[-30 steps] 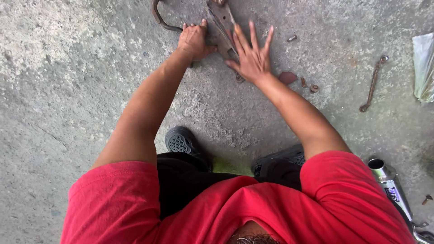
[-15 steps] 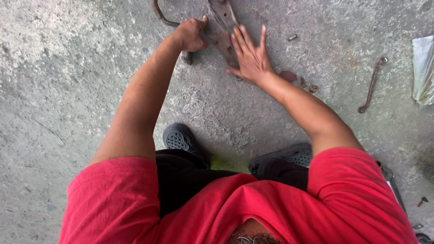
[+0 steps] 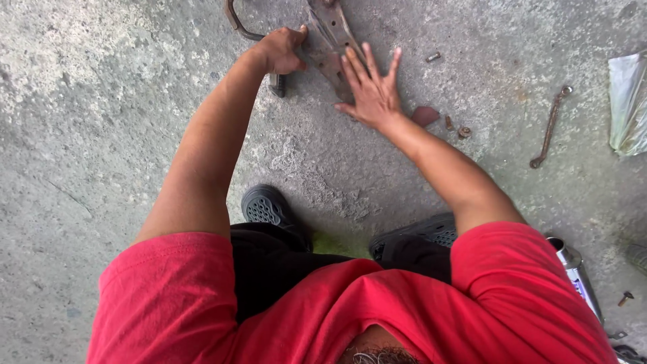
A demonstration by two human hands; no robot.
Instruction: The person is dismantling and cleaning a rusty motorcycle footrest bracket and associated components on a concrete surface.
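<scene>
A rusty metal bracket [image 3: 326, 35] lies on the concrete floor at the top of the head view, with a curved rod [image 3: 235, 19] at its left end. My left hand [image 3: 282, 50] is closed around a dark tool handle [image 3: 276, 83] beside the bracket's left side. My right hand [image 3: 369, 89] lies flat with fingers spread, pressing on the bracket's lower end. My two arms reach forward from my red shirt, and my dark shoes [image 3: 268, 206] show below.
A rusty wrench [image 3: 550, 127] lies at the right. Near my right wrist sit a small bolt [image 3: 433, 57], a nut [image 3: 464, 131] and a reddish scrap [image 3: 424, 116]. A clear plastic bag [image 3: 629, 102] is at the far right edge. A chrome tube [image 3: 573, 268] lies lower right.
My left hand has shifted slightly left and up with the tool. My right hand stays pressed on the bracket. The view has tilted a little.
</scene>
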